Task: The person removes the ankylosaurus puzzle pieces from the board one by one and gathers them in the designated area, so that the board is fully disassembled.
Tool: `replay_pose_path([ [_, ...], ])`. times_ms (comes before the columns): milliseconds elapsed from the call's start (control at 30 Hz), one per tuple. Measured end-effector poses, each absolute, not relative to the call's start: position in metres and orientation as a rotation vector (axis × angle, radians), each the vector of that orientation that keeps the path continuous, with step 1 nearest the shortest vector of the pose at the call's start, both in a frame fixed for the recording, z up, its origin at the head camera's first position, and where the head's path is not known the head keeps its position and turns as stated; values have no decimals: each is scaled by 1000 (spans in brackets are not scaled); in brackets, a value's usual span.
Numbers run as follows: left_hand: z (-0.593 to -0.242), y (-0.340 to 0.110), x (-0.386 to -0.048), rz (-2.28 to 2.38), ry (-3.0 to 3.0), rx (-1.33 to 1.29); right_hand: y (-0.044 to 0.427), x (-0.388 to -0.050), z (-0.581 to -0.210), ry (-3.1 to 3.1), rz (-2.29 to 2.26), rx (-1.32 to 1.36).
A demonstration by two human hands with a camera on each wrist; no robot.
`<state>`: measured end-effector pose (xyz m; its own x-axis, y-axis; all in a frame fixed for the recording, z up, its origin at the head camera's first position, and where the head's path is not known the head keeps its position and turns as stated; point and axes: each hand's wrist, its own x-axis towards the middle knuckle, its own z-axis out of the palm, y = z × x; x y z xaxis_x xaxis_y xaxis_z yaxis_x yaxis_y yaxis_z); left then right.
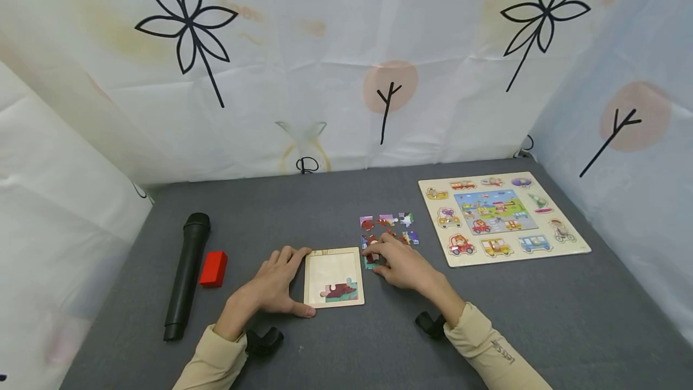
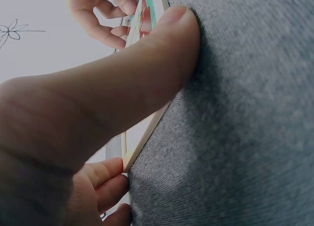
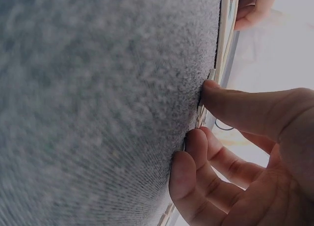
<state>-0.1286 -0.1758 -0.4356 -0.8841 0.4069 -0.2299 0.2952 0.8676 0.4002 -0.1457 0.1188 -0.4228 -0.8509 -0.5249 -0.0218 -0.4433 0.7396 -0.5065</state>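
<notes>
A small square wooden puzzle tray [image 1: 334, 251] lies on the grey table, with a few joined jigsaw pieces [image 1: 340, 289] in its lower right corner. My left hand [image 1: 275, 281] spans the tray's left side, index finger at the top corner and thumb [image 2: 167, 44] along the bottom one. Just right of the tray, my right hand [image 1: 403, 262] has curled fingers and thumb around a flat puzzle piece [image 1: 372, 257] on the table. That piece [image 3: 200, 117] shows edge-on between thumb and fingertips in the right wrist view. Loose puzzle pieces [image 1: 367, 222] lie beyond this hand, partly hidden by it.
To the right lies a large wooden vehicle board [image 1: 441, 221] with pictured pieces. A black microphone [image 1: 186, 275] and a red block [image 1: 213, 269] sit at the left. White patterned cloth [image 1: 335, 95] hangs behind the table and along its sides.
</notes>
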Motion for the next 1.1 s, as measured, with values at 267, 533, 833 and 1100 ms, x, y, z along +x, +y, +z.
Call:
replay_pose_path([
  [267,-435,-176,-128,523,2734,533,118,-146,-422,2780,-742,-771],
  [533,-436,-176,-128,530,2729,530,117,-142,-420,2790,-751,-780],
  [833,-437,-176,-128,523,2726,522,107,-134,-413,2748,-769,-798],
  [1100,-437,-176,-129,512,2730,517,95,-128,-410,2704,-783,-875],
])
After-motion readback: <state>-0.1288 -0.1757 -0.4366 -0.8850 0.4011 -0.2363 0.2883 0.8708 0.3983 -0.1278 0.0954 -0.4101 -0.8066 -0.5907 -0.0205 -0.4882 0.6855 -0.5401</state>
